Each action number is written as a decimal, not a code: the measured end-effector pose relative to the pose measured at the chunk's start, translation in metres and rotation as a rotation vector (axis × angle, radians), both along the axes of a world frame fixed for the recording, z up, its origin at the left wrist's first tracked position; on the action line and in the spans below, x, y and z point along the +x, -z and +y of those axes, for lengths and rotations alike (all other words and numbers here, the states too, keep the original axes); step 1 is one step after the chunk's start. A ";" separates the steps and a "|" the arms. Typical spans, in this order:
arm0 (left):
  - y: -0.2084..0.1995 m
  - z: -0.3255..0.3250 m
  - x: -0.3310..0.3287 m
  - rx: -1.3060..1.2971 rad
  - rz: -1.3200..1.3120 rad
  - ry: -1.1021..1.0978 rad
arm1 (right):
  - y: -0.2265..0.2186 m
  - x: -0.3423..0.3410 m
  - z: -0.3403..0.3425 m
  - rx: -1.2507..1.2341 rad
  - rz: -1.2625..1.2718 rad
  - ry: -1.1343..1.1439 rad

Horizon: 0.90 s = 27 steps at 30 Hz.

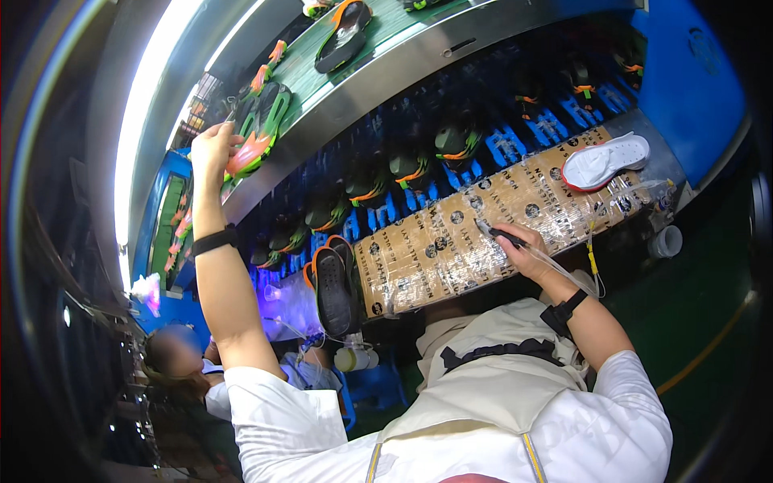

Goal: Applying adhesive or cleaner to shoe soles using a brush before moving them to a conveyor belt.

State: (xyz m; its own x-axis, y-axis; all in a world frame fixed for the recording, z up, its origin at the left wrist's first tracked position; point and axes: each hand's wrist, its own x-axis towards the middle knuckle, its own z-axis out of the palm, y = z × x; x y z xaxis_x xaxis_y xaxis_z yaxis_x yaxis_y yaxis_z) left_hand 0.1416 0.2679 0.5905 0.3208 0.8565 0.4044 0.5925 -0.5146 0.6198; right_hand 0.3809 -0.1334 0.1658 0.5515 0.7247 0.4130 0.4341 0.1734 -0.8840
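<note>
My left hand [211, 150] reaches up and grips an orange and green shoe sole [256, 129] at the edge of the upper conveyor belt [378, 28]. Resting on the cardboard-covered work board [451, 241], my right hand [525, 251] is shut on a thin black pen-like tool [501, 234] with a clear tube trailing from it. A black sole with an orange rim [332, 286] lies upright at the board's left end. A white sole [604, 161] lies on the board's right end.
Blue racks [515, 133] behind the board hold several dark soles with orange trim. More soles ride the belt, one black and orange [342, 36]. Another person [181, 362] sits low at the left. A white cup [665, 241] stands at the right.
</note>
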 end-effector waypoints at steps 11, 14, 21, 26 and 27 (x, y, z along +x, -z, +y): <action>0.097 -0.013 -0.019 -0.206 -0.651 0.457 | 0.003 0.001 0.010 -0.082 0.020 0.004; 0.126 -0.069 -0.022 -0.445 -0.808 0.480 | -0.003 0.002 0.009 -0.152 0.223 0.004; 0.274 -0.189 -0.036 -1.045 -1.135 0.683 | -0.066 -0.019 0.009 0.019 0.612 -0.151; 0.342 -0.234 -0.040 -1.282 -1.336 0.820 | -0.113 -0.050 0.025 0.001 0.579 -0.356; 0.341 -0.245 -0.038 -1.326 -1.430 0.729 | -0.123 -0.060 0.030 0.007 0.565 -0.409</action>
